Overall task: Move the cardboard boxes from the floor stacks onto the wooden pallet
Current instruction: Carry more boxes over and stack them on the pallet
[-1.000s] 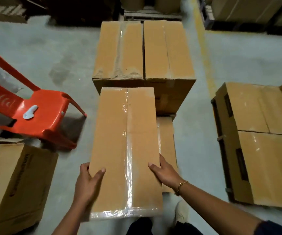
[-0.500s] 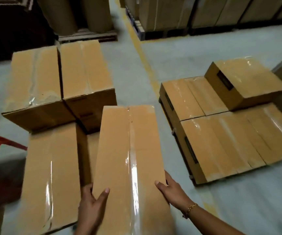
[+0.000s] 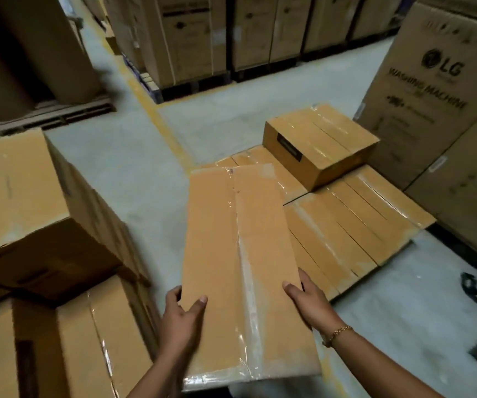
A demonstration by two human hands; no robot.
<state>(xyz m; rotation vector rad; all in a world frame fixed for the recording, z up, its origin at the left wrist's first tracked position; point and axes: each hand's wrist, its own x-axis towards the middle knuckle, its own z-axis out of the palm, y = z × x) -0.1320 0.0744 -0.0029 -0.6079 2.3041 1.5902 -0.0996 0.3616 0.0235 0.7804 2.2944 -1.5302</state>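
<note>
— Hands?
— My left hand (image 3: pixel 184 317) and right hand (image 3: pixel 307 304) grip the long box (image 3: pixel 240 268) by its sides, thumbs on top.
— Box position?
— Centre frame, far end over the flat box layer (image 3: pixel 355 222) at right.

Left hand (image 3: pixel 184 314): near centre, thumb flat on top of the cardboard box (image 3: pixel 240 254), fingers curled round its left edge. Right hand (image 3: pixel 307 303): thumb on top, fingers round the right edge. Forearms bare, reaching forward.
</note>
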